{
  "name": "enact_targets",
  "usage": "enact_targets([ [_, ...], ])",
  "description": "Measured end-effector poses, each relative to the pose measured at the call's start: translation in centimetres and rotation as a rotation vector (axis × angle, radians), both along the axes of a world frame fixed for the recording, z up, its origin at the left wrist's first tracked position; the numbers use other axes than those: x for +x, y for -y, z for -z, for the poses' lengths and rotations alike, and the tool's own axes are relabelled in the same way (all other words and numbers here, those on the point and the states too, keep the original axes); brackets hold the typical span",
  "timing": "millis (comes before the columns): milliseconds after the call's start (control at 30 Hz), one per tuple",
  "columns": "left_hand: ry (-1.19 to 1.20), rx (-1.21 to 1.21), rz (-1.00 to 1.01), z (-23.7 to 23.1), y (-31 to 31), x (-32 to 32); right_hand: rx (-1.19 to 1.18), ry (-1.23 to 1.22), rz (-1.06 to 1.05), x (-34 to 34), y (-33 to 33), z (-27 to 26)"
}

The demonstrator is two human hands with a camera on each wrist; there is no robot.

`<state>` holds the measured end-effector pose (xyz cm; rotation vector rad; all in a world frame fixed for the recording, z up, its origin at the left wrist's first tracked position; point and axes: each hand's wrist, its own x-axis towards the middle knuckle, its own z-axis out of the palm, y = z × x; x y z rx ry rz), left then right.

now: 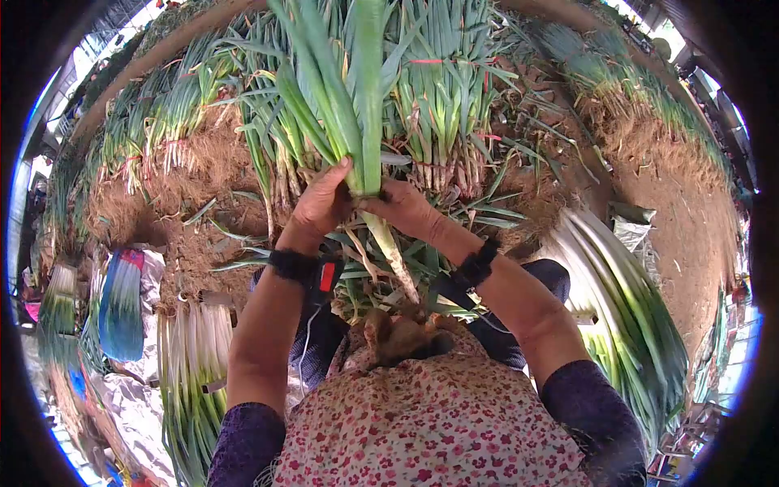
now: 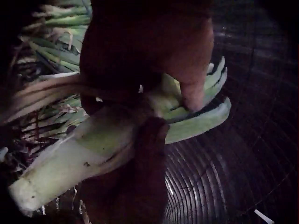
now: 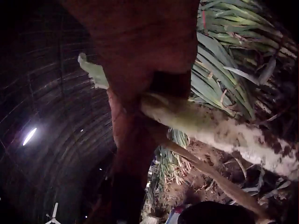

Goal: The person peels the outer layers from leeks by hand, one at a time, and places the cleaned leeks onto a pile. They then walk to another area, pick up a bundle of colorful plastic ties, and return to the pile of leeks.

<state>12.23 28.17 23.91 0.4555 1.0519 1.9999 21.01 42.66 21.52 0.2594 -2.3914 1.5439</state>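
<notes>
A large green onion (image 1: 391, 252) stands tilted in front of the body, its green leaves (image 1: 369, 97) fanning upward and its pale lower stalk pointing down toward the lap. My left hand (image 1: 324, 201) grips it from the left where leaves meet stalk, thumb raised along the leaves. From the other side my right hand (image 1: 408, 211) pinches the same spot, its fingers curled at the stalk. Brown soil specks the stalk (image 3: 224, 135) in the right wrist view. A dry brown outer leaf (image 3: 210, 172) hangs loose below the hands. The left wrist view shows the pale stalk (image 2: 60, 168) close up.
Tied bundles of green onions (image 1: 450, 105) stand ahead, with more (image 1: 174, 130) at the left. Long white-stalked onions (image 1: 621, 300) lie at my right and others (image 1: 195, 349) at my left. A blue-wrapped bundle (image 1: 122, 308) sits farther left. Loose leaves litter the soil (image 1: 195, 268).
</notes>
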Motion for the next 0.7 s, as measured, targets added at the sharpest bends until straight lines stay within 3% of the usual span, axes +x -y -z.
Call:
enact_targets([
  [33,0.029,0.038,0.086,0.0,-0.4,-0.3,0.148,-0.115,0.040,0.1,0.0,-0.6],
  [67,0.068,0.043,0.049,0.2,-1.0,-0.4,0.000,-0.077,0.161,-0.1,0.4,-0.6],
  [167,0.048,0.048,-0.044,0.6,-2.2,-0.1,-0.060,0.060,0.209,0.2,-0.4,-1.3],
  [200,0.040,0.043,-0.145,0.3,-2.6,0.6,-0.018,0.127,0.224,0.0,-0.8,-0.8],
  [300,0.042,0.036,-0.304,1.0,-3.4,0.8,0.146,0.019,0.203,0.7,-0.7,-0.8],
  [400,0.138,-0.083,-0.268,1.4,-2.4,-2.3,-0.721,0.138,-0.045,1.4,0.9,1.3],
  [500,0.121,-0.107,-0.361,1.0,-1.6,-3.6,-0.962,0.111,-0.049,1.2,1.8,1.8],
  [533,0.134,-0.114,-0.400,0.8,-1.4,-3.7,-0.699,0.104,0.033,1.1,1.4,2.9],
  [600,0.163,-0.129,-0.476,1.0,-1.0,-4.1,0.108,-0.246,0.248,1.3,0.8,2.6],
  [667,0.097,-0.150,-0.569,2.2,0.0,-6.3,0.525,-0.526,0.332,1.7,0.3,2.2],
  [700,0.063,-0.158,-0.617,2.1,1.0,-7.3,0.333,-0.359,0.167,2.6,0.2,2.1],
])
